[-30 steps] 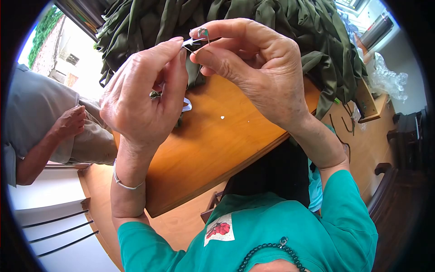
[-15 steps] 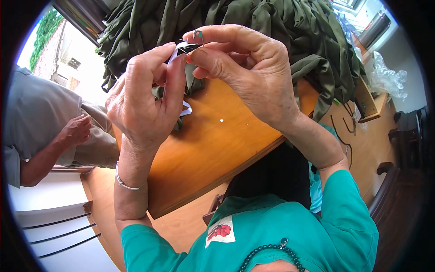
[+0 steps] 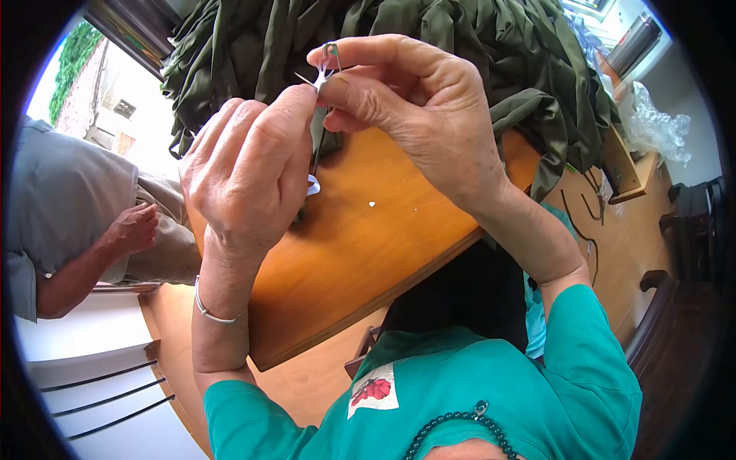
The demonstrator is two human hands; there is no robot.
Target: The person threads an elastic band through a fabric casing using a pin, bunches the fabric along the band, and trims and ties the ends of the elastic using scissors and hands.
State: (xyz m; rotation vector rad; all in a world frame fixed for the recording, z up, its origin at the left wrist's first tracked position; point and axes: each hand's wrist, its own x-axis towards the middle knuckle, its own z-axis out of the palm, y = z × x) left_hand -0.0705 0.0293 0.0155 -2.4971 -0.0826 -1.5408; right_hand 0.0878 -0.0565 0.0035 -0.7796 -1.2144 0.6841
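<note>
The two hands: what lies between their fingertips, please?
In the head view, a white strip and a thin metal pin show between the fingertips of the left hand and the right hand.

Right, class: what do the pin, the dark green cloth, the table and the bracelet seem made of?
Pin: probably metal, being thin, stiff and shiny.
Dark green cloth: smooth fabric, perhaps satin-like, as its soft folds have a sheen.
Table: likely varnished wood or veneer, given its warm brown, glossy surface.
Bracelet: apparently polished metal, from its silvery look.
</note>
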